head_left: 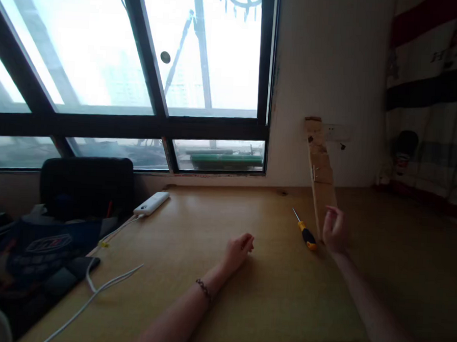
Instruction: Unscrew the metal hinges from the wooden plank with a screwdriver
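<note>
My left hand [239,250] rests on the table with its fingers curled together; whether anything is inside them is hidden. To the right, my right hand [336,234] is raised at the lower end of a wooden board [322,176], its thumb and fingers bent towards each other. What those fingers hold, if anything, I cannot make out. The board rises from the table in front of the wall, and what look like nails stick out of its middle. Between my hands, nearer the right one, lies a screwdriver [305,232] with a yellow and black handle, its tip pointing away.
A white power bank [152,204] with a white cable [107,283] lies along the table's left edge. Beyond that edge stands a black chair [85,186]. A wall socket [336,131] is behind the board. A striped curtain [430,120] hangs at the right.
</note>
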A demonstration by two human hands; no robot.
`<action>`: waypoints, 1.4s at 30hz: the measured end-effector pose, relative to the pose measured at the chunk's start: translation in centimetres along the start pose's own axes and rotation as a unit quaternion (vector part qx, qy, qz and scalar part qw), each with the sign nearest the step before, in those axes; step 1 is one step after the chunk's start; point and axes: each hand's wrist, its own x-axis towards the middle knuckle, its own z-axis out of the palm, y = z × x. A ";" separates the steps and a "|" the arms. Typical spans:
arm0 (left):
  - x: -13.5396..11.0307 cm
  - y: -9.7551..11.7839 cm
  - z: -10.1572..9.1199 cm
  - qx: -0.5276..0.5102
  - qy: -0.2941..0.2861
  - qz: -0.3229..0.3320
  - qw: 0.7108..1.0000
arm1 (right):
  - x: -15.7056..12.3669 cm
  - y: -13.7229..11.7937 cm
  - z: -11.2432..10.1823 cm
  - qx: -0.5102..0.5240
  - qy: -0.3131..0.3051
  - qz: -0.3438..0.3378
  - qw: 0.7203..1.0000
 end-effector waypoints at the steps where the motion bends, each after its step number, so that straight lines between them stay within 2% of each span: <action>1: 0.0 0.1 0.0 0.013 0.001 0.001 1.000 | 0.6 2.1 -0.3 -0.032 0.035 0.013 0.999; 2: 0.1 0.2 0.1 0.023 0.004 -0.001 1.000 | 1.0 3.9 -0.3 -0.059 0.064 0.034 0.996; 4: 0.3 0.4 0.2 0.034 0.017 -0.015 0.999 | 1.2 6.7 0.2 -0.084 0.077 0.093 0.989; 7: 1.5 1.0 1.0 0.007 0.038 -0.041 0.998 | 1.2 8.9 1.4 -0.080 0.023 0.163 0.983; 10: 4.1 2.1 2.8 -0.062 0.025 -0.044 0.997 | 1.2 9.9 2.2 -0.059 -0.025 0.198 0.978; 13: 7.7 3.9 6.1 -0.169 0.005 -0.072 0.983 | 1.4 10.5 2.3 -0.059 -0.056 0.227 0.971; 15: 10.1 5.0 9.2 -0.257 -0.016 -0.112 0.960 | 1.4 10.9 2.2 -0.065 -0.075 0.240 0.966; 18: 12.8 6.4 14.2 -0.323 -0.027 -0.173 0.930 | 1.4 11.3 2.1 -0.076 -0.095 0.258 0.959; 22: 14.2 7.8 19.5 -0.379 -0.008 -0.215 0.900 | 1.5 11.4 2.3 -0.067 -0.106 0.273 0.954; 26: 14.4 9.0 21.7 -0.459 -0.072 -0.168 0.870 | 1.7 11.4 2.4 -0.039 -0.105 0.317 0.942; 29: 14.3 9.4 21.7 -0.485 -0.071 -0.163 0.857 | 1.8 11.3 2.3 -0.037 -0.097 0.346 0.932; 33: 14.0 9.7 20.0 -0.458 -0.041 -0.226 0.859 | 2.1 9.6 1.8 -0.033 -0.082 0.372 0.924; 35: 14.0 10.1 18.3 -0.438 -0.043 -0.243 0.864 | 2.2 8.0 1.4 -0.024 -0.067 0.380 0.922; 37: 13.9 10.6 16.2 -0.425 -0.067 -0.230 0.873 | 2.1 6.1 1.0 0.000 -0.048 0.384 0.922; 40: 13.4 11.2 12.6 -0.416 -0.153 -0.173 0.880 | 1.0 3.0 0.2 0.075 -0.034 0.389 0.918; 42: 12.5 11.3 10.3 -0.389 -0.190 -0.144 0.890 | -0.3 1.0 -0.3 0.121 -0.033 0.397 0.909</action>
